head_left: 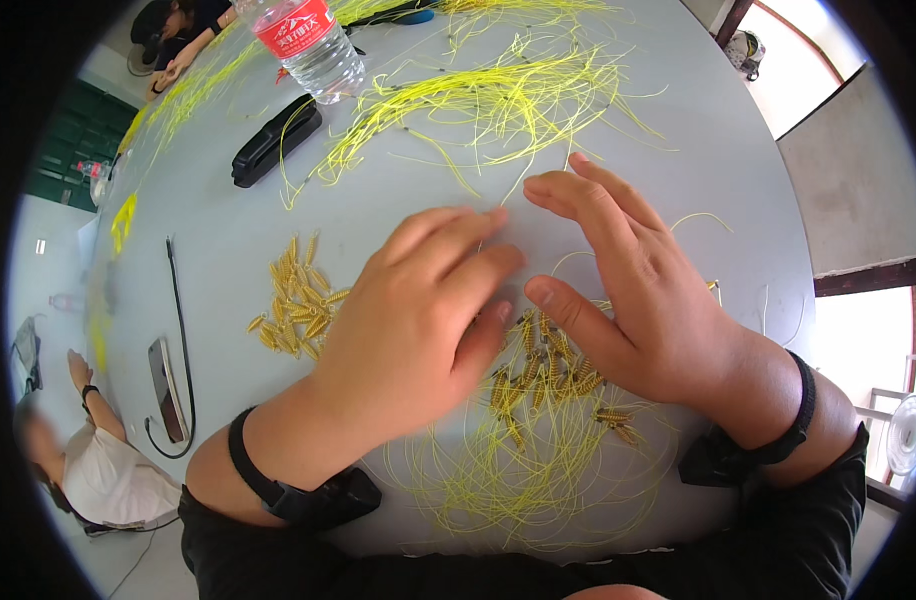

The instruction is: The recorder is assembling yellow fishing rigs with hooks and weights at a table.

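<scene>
My left hand [418, 310] hovers above the grey table, its fingers loosely bent and apart, slightly blurred. Opposite it, my right hand [643, 285] has thumb and fingers spread. A thin pale-yellow line [515, 186] runs between the fingertips of both hands toward the far bundle; neither hand visibly grips it. Under and beside my right hand lie several small gold spring-like coils [538, 375] with thin lines attached. Their loose yellow strands [518, 480] tangle toward my body. Left of my left hand is a pile of similar gold coils [300, 300], partly hidden by that hand.
A large bundle of yellow lines [498, 100] spreads across the table's far side. Near it stand a water bottle [313, 50] and a black case [276, 140]. At left lie a phone [168, 390] and a black cable [180, 310]. Other people sit at the left and far left.
</scene>
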### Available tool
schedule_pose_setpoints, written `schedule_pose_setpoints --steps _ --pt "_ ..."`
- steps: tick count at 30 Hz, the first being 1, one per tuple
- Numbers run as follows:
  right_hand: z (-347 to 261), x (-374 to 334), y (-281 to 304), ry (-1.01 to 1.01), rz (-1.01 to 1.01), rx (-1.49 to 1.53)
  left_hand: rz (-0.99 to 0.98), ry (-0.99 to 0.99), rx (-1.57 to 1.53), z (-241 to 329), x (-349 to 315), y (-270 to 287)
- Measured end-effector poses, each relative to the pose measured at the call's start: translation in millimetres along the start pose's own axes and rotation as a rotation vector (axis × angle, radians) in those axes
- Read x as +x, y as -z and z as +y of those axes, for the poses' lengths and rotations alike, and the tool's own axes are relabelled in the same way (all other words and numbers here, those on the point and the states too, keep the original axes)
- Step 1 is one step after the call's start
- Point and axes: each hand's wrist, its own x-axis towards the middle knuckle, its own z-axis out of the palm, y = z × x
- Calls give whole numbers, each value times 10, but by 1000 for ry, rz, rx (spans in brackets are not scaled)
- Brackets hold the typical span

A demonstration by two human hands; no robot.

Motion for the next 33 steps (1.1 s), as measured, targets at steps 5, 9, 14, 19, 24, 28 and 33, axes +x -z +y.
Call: schedule_pose_setpoints --steps 5,9,14,19,24,28,33 --pt "5 -3 -24 3 17 -5 4 42 33 -32 -16 -32" --pt "-7 3 -12 -19 1 -5 5 60 61 -13 -12 -21" --pt "-11 4 -16 -31 6 -6 -14 34 38 -32 -10 -27" --pt "-4 5 -24 -19 6 -1 -72 19 31 -44 0 12" --pt "-7 0 -25 -24 5 -8 69 74 58 -106 14 -41" --pt "-11 18 -24 -29 -20 10 19 48 31 -96 8 -24" --pt "3 8 -27 -36 -23 -2 16 3 -119 -90 18 -9"
